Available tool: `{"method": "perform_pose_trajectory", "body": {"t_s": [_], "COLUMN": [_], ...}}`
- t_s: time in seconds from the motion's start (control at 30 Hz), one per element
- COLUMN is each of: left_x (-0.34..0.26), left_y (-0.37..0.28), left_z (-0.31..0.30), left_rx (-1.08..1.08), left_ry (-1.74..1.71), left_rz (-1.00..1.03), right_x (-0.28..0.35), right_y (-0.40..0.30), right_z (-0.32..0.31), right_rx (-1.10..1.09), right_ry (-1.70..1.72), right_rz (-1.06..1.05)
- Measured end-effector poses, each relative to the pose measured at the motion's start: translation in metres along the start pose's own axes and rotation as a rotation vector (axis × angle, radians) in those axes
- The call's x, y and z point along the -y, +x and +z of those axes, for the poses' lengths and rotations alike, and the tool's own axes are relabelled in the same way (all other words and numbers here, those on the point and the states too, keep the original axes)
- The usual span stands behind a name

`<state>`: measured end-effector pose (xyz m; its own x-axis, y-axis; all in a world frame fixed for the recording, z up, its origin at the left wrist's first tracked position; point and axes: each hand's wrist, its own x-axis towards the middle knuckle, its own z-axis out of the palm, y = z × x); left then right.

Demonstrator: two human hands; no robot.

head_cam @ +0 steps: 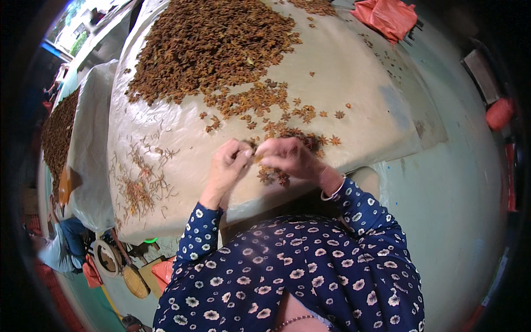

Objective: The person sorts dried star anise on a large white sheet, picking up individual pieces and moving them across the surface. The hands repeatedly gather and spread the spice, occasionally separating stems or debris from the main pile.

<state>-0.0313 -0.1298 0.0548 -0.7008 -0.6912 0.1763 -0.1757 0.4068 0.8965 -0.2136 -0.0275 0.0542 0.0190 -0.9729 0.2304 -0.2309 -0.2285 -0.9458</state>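
Note:
My left hand (229,166) and my right hand (288,155) meet over the front part of a plastic-covered table (373,120). A small yellow-brown star anise piece (258,158) sits between their fingertips, pinched by my right thumb and fingers. The left thumb and forefinger close in on it from the other side; their exact hold is partly hidden. Loose star anise (264,175) lies under and around my right hand, partly covered by it. Just beyond both hands spreads a thin scatter of star anise (249,97).
A large heap of star anise (215,45) fills the table's far side. Thin stems and bits (143,182) lie scattered at left. An orange sack (386,18) is at the far right. At lower left are a seated person (62,247) and a round woven basket (135,282). Another heap (60,133) lies farther left.

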Motion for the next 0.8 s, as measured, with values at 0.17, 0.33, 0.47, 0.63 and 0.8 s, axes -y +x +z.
{"method": "perform_pose_trajectory", "body": {"t_s": [0.17, 0.33, 0.47, 0.63, 0.8], "left_x": [0.004, 0.005, -0.002, -0.039, -0.036], "left_y": [-0.021, -0.028, -0.028, -0.028, -0.035], "left_z": [-0.004, -0.004, -0.012, -0.019, -0.030], "left_rx": [0.310, 0.351, 0.383, 0.331, 0.135], "left_ry": [-0.467, -0.485, -0.655, -0.467, -0.051], "left_rz": [-0.217, -0.272, -0.302, -0.212, -0.069], "right_x": [0.033, 0.026, 0.037, 0.051, 0.058], "right_y": [-0.003, -0.003, 0.002, 0.000, 0.001], "right_z": [0.008, 0.023, 0.028, 0.020, 0.024], "right_rx": [0.154, 0.034, -0.101, 0.067, 0.138], "right_ry": [0.120, -0.307, -0.059, 0.849, 0.660], "right_rz": [-0.072, -0.382, -0.353, 0.362, 0.427]}}
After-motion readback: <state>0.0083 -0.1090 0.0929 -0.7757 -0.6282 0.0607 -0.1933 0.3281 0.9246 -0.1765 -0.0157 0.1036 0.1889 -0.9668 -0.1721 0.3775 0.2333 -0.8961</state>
